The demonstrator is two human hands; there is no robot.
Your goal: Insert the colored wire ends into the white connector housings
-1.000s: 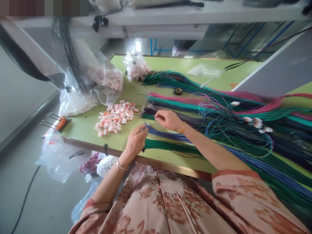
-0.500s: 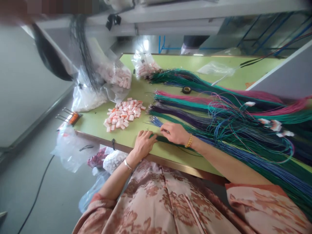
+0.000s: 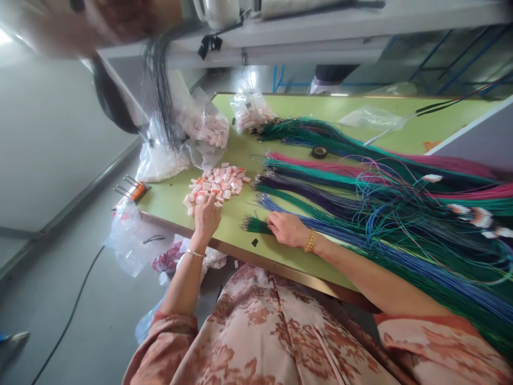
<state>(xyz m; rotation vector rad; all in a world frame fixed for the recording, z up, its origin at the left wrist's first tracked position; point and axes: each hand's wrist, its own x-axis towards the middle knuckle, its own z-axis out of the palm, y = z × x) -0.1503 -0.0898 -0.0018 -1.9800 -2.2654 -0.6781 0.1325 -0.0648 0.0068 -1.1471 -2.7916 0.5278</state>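
Note:
My left hand (image 3: 206, 216) is at the near edge of a pile of small white and orange connector housings (image 3: 227, 179). Its fingers are drawn together and bent down among them. What the fingertips pinch, if anything, is hidden. My right hand (image 3: 290, 230) lies closed over a bundle of green wires (image 3: 256, 224) near the table's front edge. The short metal-tipped ends of that bundle stick out to the left of its fingers. A small black piece (image 3: 255, 242) lies on the table just in front of these wire ends.
Blue wires (image 3: 266, 202), purple wires (image 3: 316, 190) and pink wires (image 3: 304, 163) stretch rightward across the green table (image 3: 180, 200). Black tape (image 3: 319, 152) lies behind. Plastic bags (image 3: 160, 155) stand at back left; an orange pronged holder (image 3: 138, 191) sits at the left corner. A shelf (image 3: 300, 35) hangs above.
My left hand has moved left and away from me, off the green wire ends and onto the connector pile. The green ends and the black piece now show. My right hand still rests on the bundle.

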